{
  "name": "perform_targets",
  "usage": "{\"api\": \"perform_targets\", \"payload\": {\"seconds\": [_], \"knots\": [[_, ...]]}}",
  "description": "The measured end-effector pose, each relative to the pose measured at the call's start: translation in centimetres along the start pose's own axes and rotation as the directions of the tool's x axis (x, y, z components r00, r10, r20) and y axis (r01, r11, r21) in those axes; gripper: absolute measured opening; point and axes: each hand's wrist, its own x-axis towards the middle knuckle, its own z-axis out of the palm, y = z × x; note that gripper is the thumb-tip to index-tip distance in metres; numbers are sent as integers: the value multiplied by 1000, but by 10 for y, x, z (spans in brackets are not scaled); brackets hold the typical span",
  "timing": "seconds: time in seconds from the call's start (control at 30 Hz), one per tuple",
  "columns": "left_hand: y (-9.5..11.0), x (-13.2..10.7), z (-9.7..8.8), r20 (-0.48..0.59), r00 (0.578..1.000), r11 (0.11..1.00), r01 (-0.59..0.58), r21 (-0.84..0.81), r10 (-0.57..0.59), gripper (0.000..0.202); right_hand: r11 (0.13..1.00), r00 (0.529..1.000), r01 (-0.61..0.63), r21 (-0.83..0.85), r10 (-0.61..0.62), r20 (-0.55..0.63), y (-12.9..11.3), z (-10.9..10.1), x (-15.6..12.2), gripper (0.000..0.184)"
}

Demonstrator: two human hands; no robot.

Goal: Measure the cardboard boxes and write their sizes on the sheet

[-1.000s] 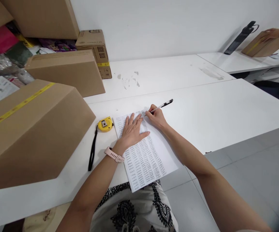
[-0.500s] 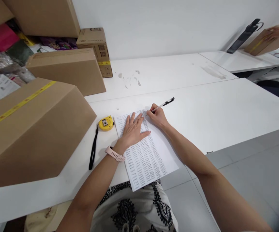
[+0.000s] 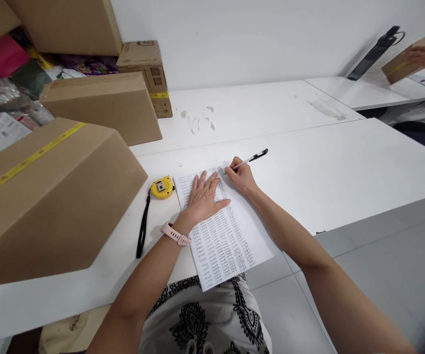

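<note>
left hand (image 3: pixel 203 199) lies wide open — flat on the handwritten sheet (image 3: pixel 221 246); right hand (image 3: pixel 241 178) curls closed round a pen (image 3: pixel 251 159).

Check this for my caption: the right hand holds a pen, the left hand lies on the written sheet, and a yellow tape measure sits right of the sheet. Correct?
Not quite: the head view shows the yellow tape measure left of the written sheet. The rest stands.

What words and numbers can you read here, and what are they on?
No words are clear enough to read.
Paper: rows of handwriting, too small.
Small box: printing and square codes, blurred.
Yellow tape on the big box: marks, blurred.
Cream cloth: dark squiggle, unreadable.
White packages: marks, blurred.
</note>
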Motion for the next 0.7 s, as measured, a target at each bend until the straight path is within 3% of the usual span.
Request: {"api": "perform_targets", "payload": {"seconds": [0.7], "knots": [[1,-1,-1,9,1000,1000,4,-3,-4,78,1000,1000,-14,-12,14,-7,-3,0,0,21]]}}
